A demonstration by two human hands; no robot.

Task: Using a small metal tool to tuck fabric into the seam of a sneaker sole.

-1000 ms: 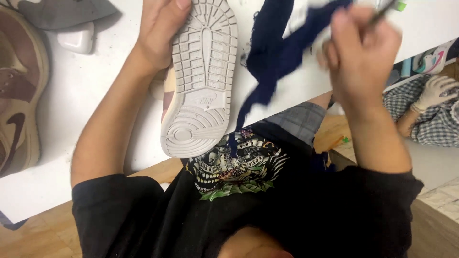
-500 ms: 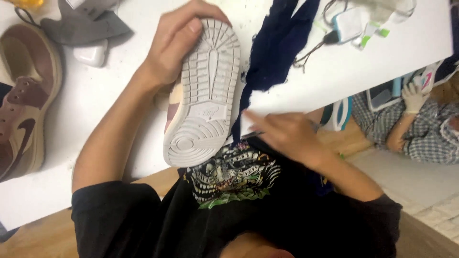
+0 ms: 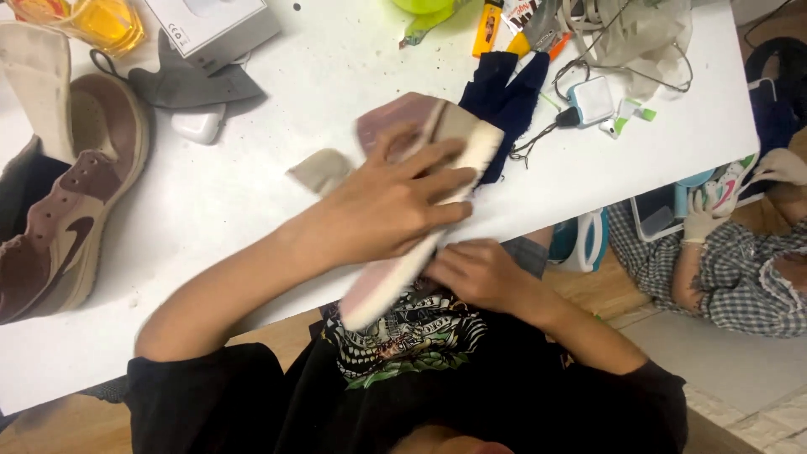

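Head view: our left hand (image 3: 395, 210) grips shoe (image 3: 420, 202) at desk (image 3: 252, 202) near edge. Our right hand (image 3: 479, 273) pinches its heel end. Shoe looks light, stiff; sole best to hold.

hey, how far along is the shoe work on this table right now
Done: hard to tell. One brown shoe lies set aside at the table's left end.
In hand: the left hand grips the other shoe, tipped on its side; the right hand touches its lower end.
Left: the dark blue cloth lies unused.
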